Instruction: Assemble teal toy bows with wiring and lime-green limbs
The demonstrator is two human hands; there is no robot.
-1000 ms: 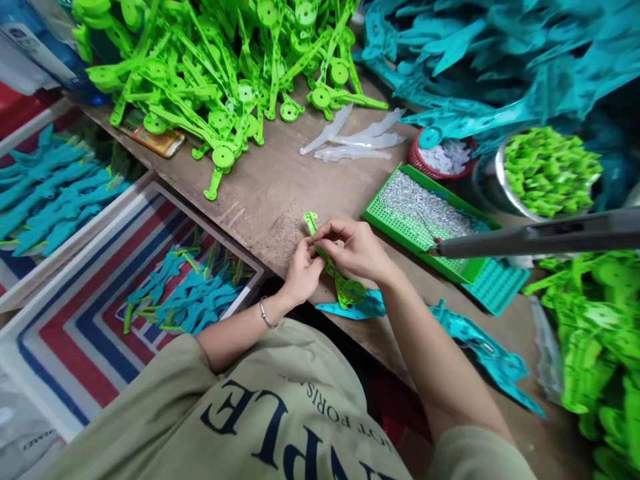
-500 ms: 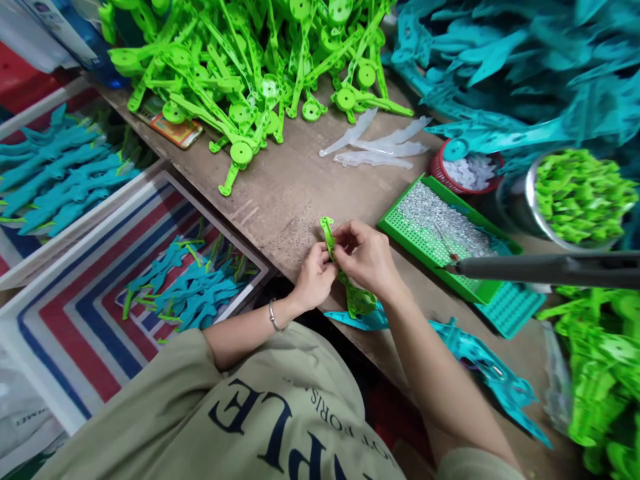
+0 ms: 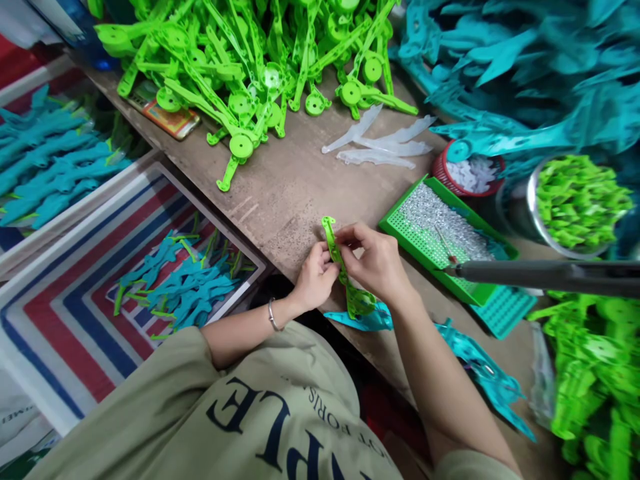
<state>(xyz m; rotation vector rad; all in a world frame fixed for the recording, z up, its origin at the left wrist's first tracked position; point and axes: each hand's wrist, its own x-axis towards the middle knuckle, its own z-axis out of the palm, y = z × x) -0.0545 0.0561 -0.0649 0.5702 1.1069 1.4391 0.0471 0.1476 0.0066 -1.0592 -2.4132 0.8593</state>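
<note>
My left hand (image 3: 316, 277) is closed on a long bright-green plastic part (image 3: 361, 301) near the table's front edge. Over the upper stretch of that part, my right hand (image 3: 373, 259) has thumb and fingers bent together against it; whether a small piece sits between them is hidden. The green part's narrow end points away from me and its wide end lies over a teal plastic part (image 3: 336, 321). Farther right, beside my right forearm, rests another teal plastic shell (image 3: 487, 380).
A green perforated tray (image 3: 425, 248) holds many small metal pieces. Behind it stand a red basket (image 3: 443, 175) of white pieces and a metal bowl (image 3: 536, 223) of green pieces. Piled green parts (image 3: 241, 147), teal parts (image 3: 500, 60) and translucent strips (image 3: 380, 160) lie beyond. A dark rod (image 3: 540, 275) juts in.
The view has shifted slightly. My right hand's fingers have moved a little on the green part, while my left hand keeps its hold.
</note>
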